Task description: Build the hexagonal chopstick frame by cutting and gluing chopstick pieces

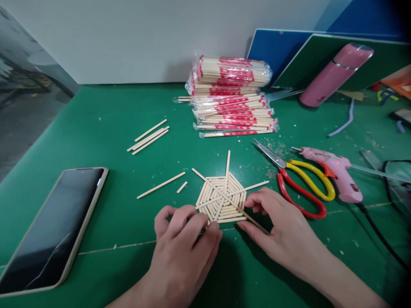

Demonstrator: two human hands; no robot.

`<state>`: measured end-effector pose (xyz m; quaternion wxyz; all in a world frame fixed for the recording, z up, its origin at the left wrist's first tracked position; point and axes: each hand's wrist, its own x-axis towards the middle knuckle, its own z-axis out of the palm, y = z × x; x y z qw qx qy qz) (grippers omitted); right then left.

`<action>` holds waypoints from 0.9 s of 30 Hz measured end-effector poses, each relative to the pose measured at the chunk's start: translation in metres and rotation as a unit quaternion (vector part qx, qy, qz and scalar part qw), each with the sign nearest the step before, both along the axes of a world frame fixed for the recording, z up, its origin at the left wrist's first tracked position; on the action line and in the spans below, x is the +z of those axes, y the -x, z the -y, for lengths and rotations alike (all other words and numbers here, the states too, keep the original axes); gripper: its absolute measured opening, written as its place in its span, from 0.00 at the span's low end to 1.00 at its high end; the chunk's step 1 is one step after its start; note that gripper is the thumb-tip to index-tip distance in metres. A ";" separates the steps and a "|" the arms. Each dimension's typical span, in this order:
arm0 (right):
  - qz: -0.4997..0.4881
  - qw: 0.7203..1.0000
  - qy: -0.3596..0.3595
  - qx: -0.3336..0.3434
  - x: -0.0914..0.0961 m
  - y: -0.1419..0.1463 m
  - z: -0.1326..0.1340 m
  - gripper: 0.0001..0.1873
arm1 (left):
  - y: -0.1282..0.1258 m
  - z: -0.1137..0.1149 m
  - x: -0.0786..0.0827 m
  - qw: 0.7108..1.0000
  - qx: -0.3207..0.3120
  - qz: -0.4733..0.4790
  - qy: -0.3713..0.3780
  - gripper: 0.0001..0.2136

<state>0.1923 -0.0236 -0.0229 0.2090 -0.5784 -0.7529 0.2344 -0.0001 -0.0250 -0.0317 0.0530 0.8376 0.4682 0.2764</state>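
A flat web of wooden chopstick pieces lies on the green table, with crossed sticks over rows of shorter pieces and several ends jutting out. My left hand curls its fingers over the lower left edge; its fingertips are partly hidden. On the right edge, my right hand has thumb and fingers closed around a corner where one stick pokes toward the palm. Left of the web are a loose chopstick and a short cut piece.
Several cut sticks lie farther back, before wrapped chopsticks. Scissors and a pink glue gun, its cord trailing, lie right. A phone rests left; a pink bottle leans on boards at the back.
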 end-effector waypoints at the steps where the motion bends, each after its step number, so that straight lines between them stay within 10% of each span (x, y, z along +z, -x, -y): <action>1: -0.003 1.000 0.002 -0.002 -0.001 -0.002 0.001 0.09 | -0.001 0.000 0.000 1.000 -0.007 -0.005 -0.013 0.08; 27: 0.064 0.997 -0.041 0.027 -0.006 -0.007 0.005 0.08 | -0.003 0.009 -0.014 0.994 -0.052 -0.072 -0.057 0.10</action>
